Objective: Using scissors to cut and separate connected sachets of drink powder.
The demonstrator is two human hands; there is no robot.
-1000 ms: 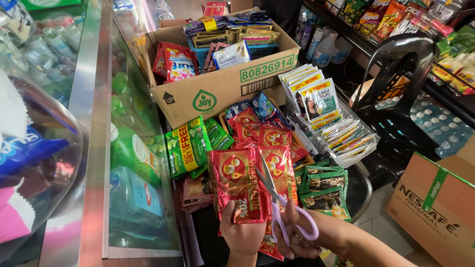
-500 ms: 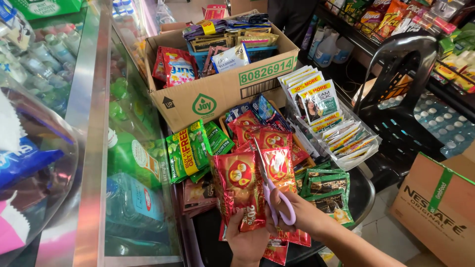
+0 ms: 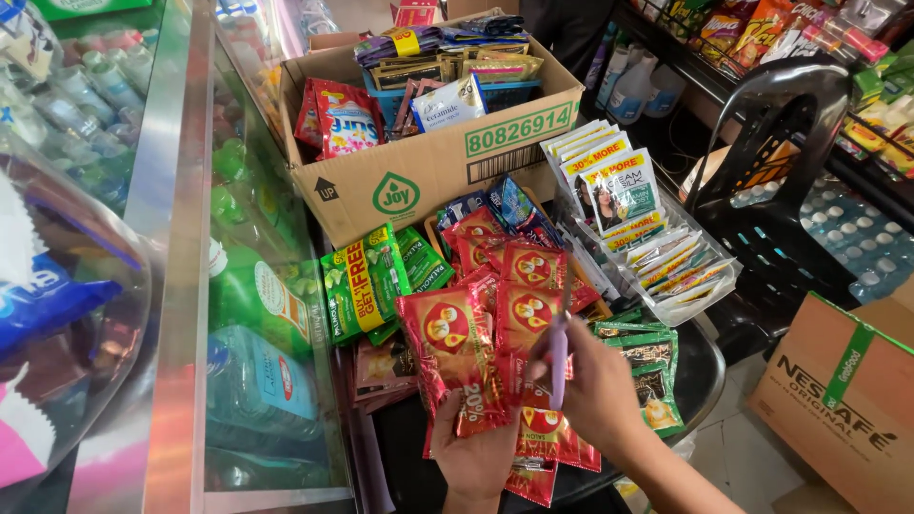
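My left hand (image 3: 473, 450) grips the lower edge of a strip of shiny red sachets (image 3: 447, 343) that hangs over a heap of more red sachets (image 3: 519, 276). My right hand (image 3: 595, 390) holds purple-handled scissors (image 3: 560, 347) with the blades pointing up, edge-on between the held red strip and the neighbouring red sachets. Whether the blades are apart I cannot tell.
A cardboard box (image 3: 428, 162) full of sachets stands behind the heap. Green sachets (image 3: 367, 281) lie at left, white sachets in a clear tray (image 3: 657, 247) at right. A glass display case (image 3: 257, 286) is on my left, a black plastic chair (image 3: 776, 143) and a brown carton (image 3: 838, 390) on my right.
The scissors have turned from flat and slanted to nearly upright and edge-on. My right hand has risen toward the strip, and the left hand has shifted its hold on the red sachets.
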